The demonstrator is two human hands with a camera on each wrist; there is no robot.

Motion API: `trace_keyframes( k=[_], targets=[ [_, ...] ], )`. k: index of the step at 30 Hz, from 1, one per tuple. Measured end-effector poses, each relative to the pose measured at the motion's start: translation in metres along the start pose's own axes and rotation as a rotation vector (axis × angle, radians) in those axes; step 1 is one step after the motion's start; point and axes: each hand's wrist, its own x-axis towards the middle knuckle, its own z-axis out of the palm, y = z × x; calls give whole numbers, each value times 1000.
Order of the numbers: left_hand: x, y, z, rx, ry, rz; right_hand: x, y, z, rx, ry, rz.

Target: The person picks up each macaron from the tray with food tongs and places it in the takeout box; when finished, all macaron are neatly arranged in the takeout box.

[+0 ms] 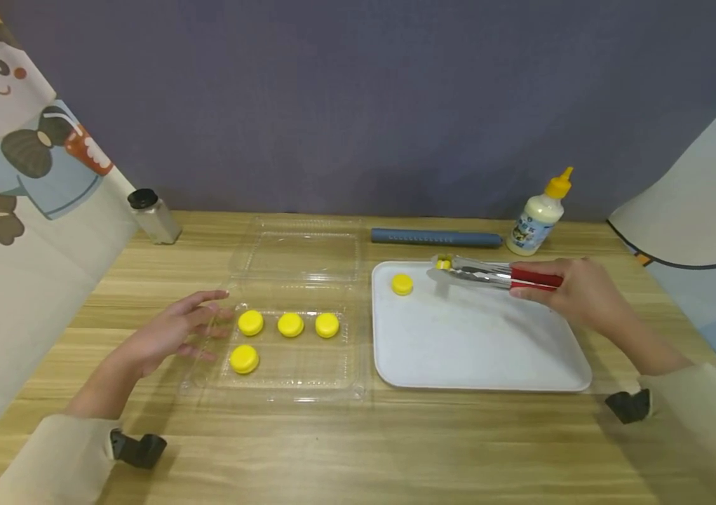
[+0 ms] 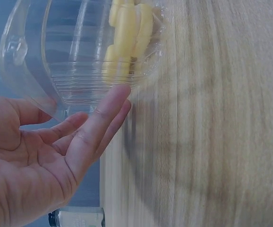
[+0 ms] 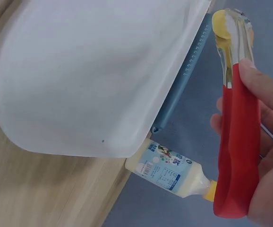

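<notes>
My right hand [image 1: 591, 291] grips red-handled metal tongs [image 1: 490, 273]. A yellow macaron [image 1: 442, 264] is pinched in the tips of the tongs, over the far edge of the white tray [image 1: 484, 375]. Another yellow macaron [image 1: 402, 284] lies on the tray near its far left corner. Left of the tray stands a clear plastic box [image 1: 307, 386] with its lid [image 1: 304, 256] folded back. Several yellow macarons [image 1: 291, 325] sit inside it, a row of three and one in front. My left hand [image 1: 171, 333], fingers relaxed and spread, is at the box's left side [image 2: 75, 87].
Behind the tray lies a blue-grey bar [image 1: 436, 238]. A white squeeze bottle [image 1: 534, 221] with a yellow nozzle stands at the back right. At the back left is a small jar [image 1: 157, 221] with a black lid. A dark cloth wall [image 1: 358, 105] rises behind the wooden table [image 1: 332, 449].
</notes>
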Motion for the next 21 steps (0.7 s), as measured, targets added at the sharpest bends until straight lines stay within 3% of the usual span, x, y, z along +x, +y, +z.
trace_keyframes(
  k=[9, 21],
  targets=[
    [0, 1, 1, 6, 4, -1, 0, -5, 0, -19, -93, 35],
    [1, 1, 1, -3, 6, -9, 6, -7, 2, -107, -104, -57]
  ],
)
